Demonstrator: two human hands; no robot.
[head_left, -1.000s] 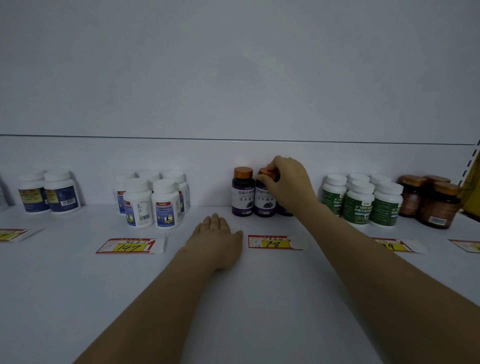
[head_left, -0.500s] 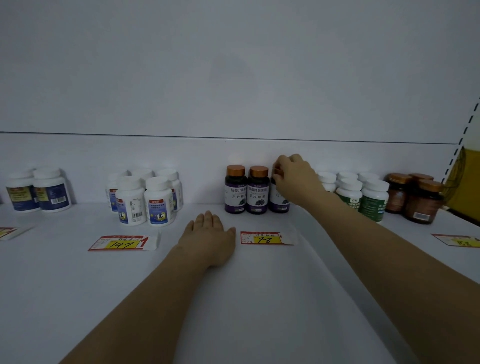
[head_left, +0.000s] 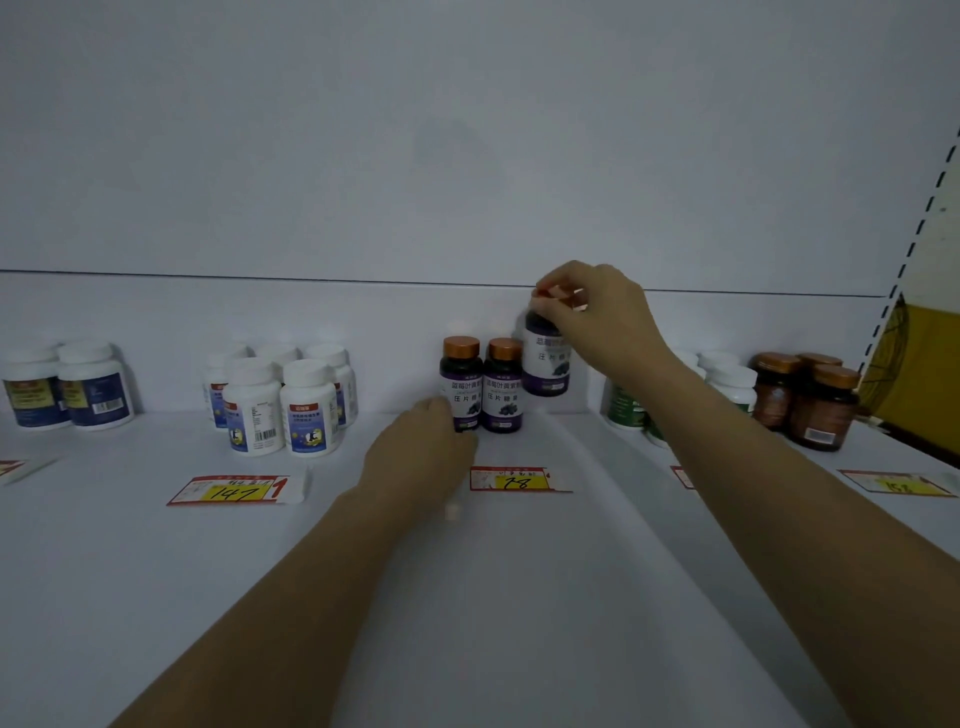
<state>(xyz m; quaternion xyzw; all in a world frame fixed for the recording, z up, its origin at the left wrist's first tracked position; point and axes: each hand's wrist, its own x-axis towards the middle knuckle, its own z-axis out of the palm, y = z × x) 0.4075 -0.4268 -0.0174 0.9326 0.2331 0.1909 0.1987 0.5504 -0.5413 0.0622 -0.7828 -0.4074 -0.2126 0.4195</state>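
Note:
My right hand (head_left: 597, 312) pinches the copper cap of a purple-labelled bottle (head_left: 545, 364) and holds it in the air, clear of the white shelf (head_left: 467, 597). Two matching purple bottles (head_left: 503, 384) stand side by side just left of it, against the back panel. My left hand (head_left: 421, 457) reaches forward along the shelf to the left one of these (head_left: 460, 379) and covers its lower left corner. The hand is blurred, so its hold on the bottle does not show.
A "78" price tag (head_left: 519, 479) lies before the purple bottles, a "147" tag (head_left: 234, 488) further left. White bottles (head_left: 280, 400) stand left, more at the far left (head_left: 67, 387). Green-labelled white bottles (head_left: 727, 382) and brown jars (head_left: 810, 397) stand right.
My right hand has lifted the third purple bottle off the shelf by its cap. My left hand has slid forward from lying flat on the shelf to the leftmost purple bottle.

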